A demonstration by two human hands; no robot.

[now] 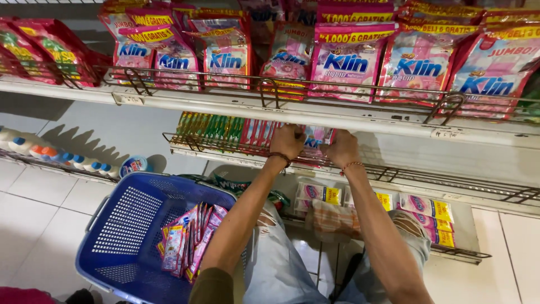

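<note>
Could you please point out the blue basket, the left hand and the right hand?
blue basket (pixel 125 217): head view, bare perforated wall.
left hand (pixel 287 141): head view, back of hand.
right hand (pixel 342 148): head view, back of hand.

So from my feed, both hands are up at the middle wire-fronted metal shelf (pixel 236 153), left hand (pixel 287 141) just left of the right hand (pixel 342 147), touching the small flat sachets (pixel 316 138) standing there. Above sits a shelf of big pink plastic refill pouches (pixel 347 59). Below left on the floor, a blue perforated plastic basket (pixel 126 225) with more packets (pixel 188 239) in it. White bottles (pixel 53 153) line up far left.
</note>
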